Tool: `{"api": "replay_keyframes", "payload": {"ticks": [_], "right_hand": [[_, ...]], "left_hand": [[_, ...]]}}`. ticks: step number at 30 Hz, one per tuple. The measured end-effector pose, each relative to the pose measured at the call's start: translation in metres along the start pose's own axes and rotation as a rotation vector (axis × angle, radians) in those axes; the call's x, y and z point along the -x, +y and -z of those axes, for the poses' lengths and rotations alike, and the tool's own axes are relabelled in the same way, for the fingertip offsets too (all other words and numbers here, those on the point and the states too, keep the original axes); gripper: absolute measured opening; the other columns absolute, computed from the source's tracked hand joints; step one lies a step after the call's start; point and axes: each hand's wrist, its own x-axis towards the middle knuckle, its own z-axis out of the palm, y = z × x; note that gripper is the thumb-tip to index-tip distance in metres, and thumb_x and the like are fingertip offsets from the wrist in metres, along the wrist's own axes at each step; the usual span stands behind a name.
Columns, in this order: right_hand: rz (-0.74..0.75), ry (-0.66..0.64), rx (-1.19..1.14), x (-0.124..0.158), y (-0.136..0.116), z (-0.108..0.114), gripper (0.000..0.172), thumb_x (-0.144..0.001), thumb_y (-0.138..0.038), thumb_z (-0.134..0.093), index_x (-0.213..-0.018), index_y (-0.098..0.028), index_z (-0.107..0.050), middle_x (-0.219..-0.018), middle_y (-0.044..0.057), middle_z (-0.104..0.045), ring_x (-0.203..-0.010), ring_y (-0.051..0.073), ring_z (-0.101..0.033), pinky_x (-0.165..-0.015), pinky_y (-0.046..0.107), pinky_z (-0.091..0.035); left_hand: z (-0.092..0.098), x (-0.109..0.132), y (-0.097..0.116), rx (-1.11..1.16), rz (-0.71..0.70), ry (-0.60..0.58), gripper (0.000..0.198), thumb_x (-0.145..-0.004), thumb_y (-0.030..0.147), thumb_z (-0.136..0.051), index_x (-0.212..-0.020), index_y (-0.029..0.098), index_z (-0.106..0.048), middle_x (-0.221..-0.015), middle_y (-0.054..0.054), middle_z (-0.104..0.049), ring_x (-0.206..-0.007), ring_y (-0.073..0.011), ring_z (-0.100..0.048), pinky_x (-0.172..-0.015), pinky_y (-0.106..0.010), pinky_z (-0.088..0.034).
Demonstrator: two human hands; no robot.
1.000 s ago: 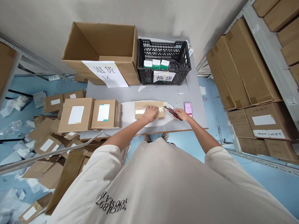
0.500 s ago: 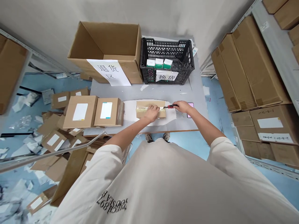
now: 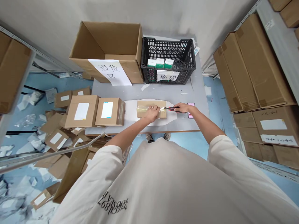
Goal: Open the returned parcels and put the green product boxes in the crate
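Observation:
A small cardboard box (image 3: 145, 104) with clear tape along its top lies on a white sheet (image 3: 129, 107) near the table's front edge. My left hand (image 3: 152, 113) rests on the box top, its fingers bent and pressed onto the tape. In my right hand (image 3: 182, 107) is a red and black utility knife (image 3: 170, 109), its tip pointing left at the right end of the box. Whether the blade touches the tape is too small to tell. Just beyond my right hand lies a phone (image 3: 191, 105) with a lit screen, partly covered by my wrist.
Two labelled cartons (image 3: 81, 112) stand left on the table. Behind are a large open carton (image 3: 130, 67) and a black crate (image 3: 184, 73) holding small white-green boxes. Boxes and scraps litter the left floor. Shelves of cartons (image 3: 268, 62) rise on the right.
My right hand and the knife have shifted slightly, the knife now lying nearly level. My left hand stays on the box. The whole view has moved a little.

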Motion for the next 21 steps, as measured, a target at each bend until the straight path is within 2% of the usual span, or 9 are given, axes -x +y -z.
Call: {"api": "replay_keyframes", "payload": {"ticks": [6,9,12,15,18,20,21], "right_hand": [[-0.012,-0.044,-0.206,0.021,0.008,-0.019,0.045,-0.087,-0.070,-0.086,-0.093,-0.026,-0.080,-0.076,0.002,-0.077,-0.061,0.017,-0.060,-0.056,0.029,-0.045],[-0.023,-0.097,-0.341,0.031,0.007,-0.036,0.052,-0.083,-0.072,-0.090,-0.101,-0.024,-0.080,-0.079,0.002,-0.077,-0.067,0.017,-0.063,-0.058,0.027,-0.046],[0.007,-0.111,-0.407,0.040,0.008,-0.056,0.055,-0.082,-0.073,-0.091,-0.100,-0.023,-0.079,-0.078,0.000,-0.074,-0.069,0.016,-0.062,-0.058,0.026,-0.044],[0.012,0.043,-0.530,0.047,0.014,-0.071,0.057,-0.081,-0.076,-0.092,-0.097,-0.024,-0.075,-0.078,0.000,-0.075,-0.073,0.018,-0.066,-0.061,0.026,-0.047],[-0.049,0.191,-0.643,0.054,0.019,-0.076,0.061,-0.078,-0.078,-0.094,-0.097,-0.025,-0.071,-0.082,0.002,-0.080,-0.074,0.020,-0.071,-0.065,0.029,-0.053],[-0.054,0.268,-0.665,0.058,0.019,-0.075,0.064,-0.079,-0.080,-0.093,-0.102,-0.025,-0.071,-0.088,0.004,-0.083,-0.073,0.021,-0.072,-0.064,0.030,-0.055],[-0.039,0.307,-0.660,0.059,0.018,-0.075,0.066,-0.081,-0.082,-0.092,-0.106,-0.025,-0.071,-0.091,0.005,-0.085,-0.073,0.020,-0.072,-0.064,0.030,-0.055]], "left_hand": [[0.005,0.001,0.002,-0.021,-0.005,-0.010,0.067,-0.099,0.029,-0.080,-0.161,0.013,-0.056,-0.158,-0.026,-0.061,-0.135,-0.0424,-0.072,-0.127,-0.052,-0.040],[0.008,0.001,0.001,-0.020,0.001,0.000,0.066,-0.101,0.028,-0.079,-0.161,0.015,-0.056,-0.157,-0.025,-0.063,-0.133,-0.0410,-0.073,-0.126,-0.051,-0.040],[0.009,0.001,0.000,0.016,0.005,0.007,0.065,-0.101,0.028,-0.081,-0.161,0.016,-0.056,-0.153,-0.023,-0.065,-0.136,-0.0406,-0.072,-0.125,-0.049,-0.041],[0.010,0.000,-0.002,0.050,-0.003,0.002,0.069,-0.100,0.028,-0.082,-0.163,0.019,-0.055,-0.163,-0.023,-0.060,-0.141,-0.0408,-0.068,-0.125,-0.048,-0.042],[0.012,-0.001,-0.005,0.101,-0.010,0.021,0.085,-0.099,0.033,-0.083,-0.174,0.020,-0.045,-0.175,-0.023,-0.050,-0.150,-0.0425,-0.062,-0.127,-0.050,-0.042],[0.014,-0.003,-0.008,0.156,0.008,0.055,0.089,-0.103,0.041,-0.077,-0.180,0.019,-0.037,-0.179,-0.024,-0.046,-0.154,-0.0438,-0.059,-0.128,-0.053,-0.043],[0.015,-0.004,-0.011,0.183,0.026,0.078,0.083,-0.108,0.041,-0.069,-0.181,0.019,-0.037,-0.180,-0.024,-0.046,-0.155,-0.0437,-0.058,-0.128,-0.054,-0.043]]}}
